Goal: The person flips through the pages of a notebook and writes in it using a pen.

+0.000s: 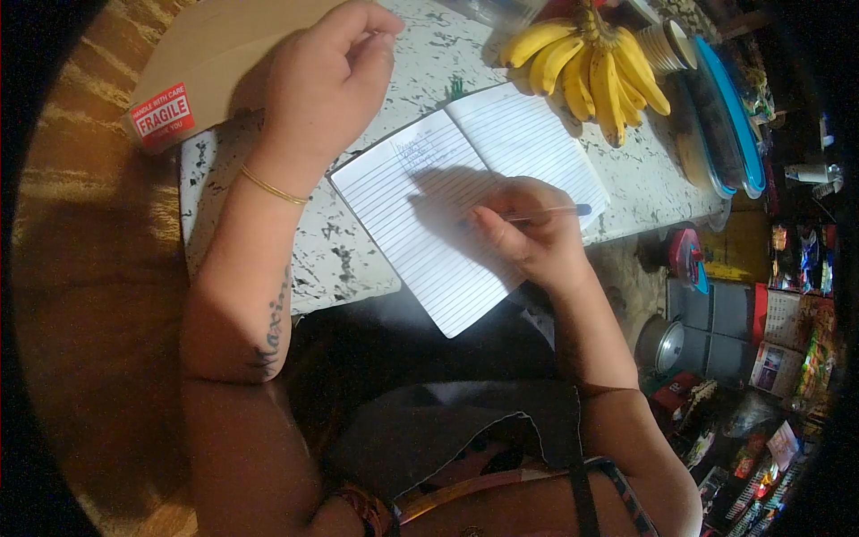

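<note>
An open lined notebook (403,215) lies tilted on the table, with a few handwritten lines near the top of its left page. My right hand (541,233) rests over the lower part of the notebook, its fingers closed around a pen (559,212) whose dark end points right. The pen's tip is mostly hidden by the fingers and shadow. My left hand (331,80) is above the table, left of the notebook, beside a cardboard box. Its fingers are curled in, and nothing shows in them.
A bunch of bananas (599,72) lies behind the notebook. Stacked paper cups (667,46) and a blue-lidded plastic container (729,116) stand at the right. A cardboard box (210,54) with a red FRAGILE label sits at upper left, on the white speckled table (327,259).
</note>
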The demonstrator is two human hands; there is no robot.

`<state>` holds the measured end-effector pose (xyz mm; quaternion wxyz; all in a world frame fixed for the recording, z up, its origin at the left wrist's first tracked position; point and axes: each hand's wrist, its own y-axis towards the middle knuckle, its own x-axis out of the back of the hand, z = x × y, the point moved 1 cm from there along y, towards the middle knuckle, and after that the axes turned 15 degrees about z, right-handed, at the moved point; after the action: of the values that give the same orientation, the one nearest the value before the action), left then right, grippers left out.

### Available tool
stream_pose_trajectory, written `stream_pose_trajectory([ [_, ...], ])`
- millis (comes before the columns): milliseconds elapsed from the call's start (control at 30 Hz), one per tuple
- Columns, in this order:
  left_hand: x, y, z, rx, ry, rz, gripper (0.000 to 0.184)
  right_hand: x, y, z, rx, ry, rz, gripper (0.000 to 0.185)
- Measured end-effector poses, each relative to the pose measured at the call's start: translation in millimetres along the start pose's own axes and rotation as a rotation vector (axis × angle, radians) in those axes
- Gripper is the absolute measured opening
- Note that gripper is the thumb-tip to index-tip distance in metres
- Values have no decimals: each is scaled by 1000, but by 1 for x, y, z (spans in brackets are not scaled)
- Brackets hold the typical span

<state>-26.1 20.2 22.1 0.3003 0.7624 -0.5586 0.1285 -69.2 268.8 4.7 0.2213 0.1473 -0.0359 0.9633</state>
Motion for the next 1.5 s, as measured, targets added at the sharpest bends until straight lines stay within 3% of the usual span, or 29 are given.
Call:
stream_pose_trajectory([
  [433, 0, 0, 1, -1, -45, 17, 18, -2, 2, 3, 8, 134, -24, 16],
  [600, 0, 0, -2, -4, 5, 5, 18, 1, -1, -5, 5, -32, -57, 16],
  [700, 0, 0, -1, -10, 12, 9, 18, 1, 0, -1, -19, 45, -54, 16],
  [800, -1, 1, 0, 5, -19, 15, 18, 7, -1, -11, 21, -221, -31, 16],
  [1500, -1, 0, 1, -7, -15, 21, 17, 12, -3, -18, 21, -255, -32, 16],
])
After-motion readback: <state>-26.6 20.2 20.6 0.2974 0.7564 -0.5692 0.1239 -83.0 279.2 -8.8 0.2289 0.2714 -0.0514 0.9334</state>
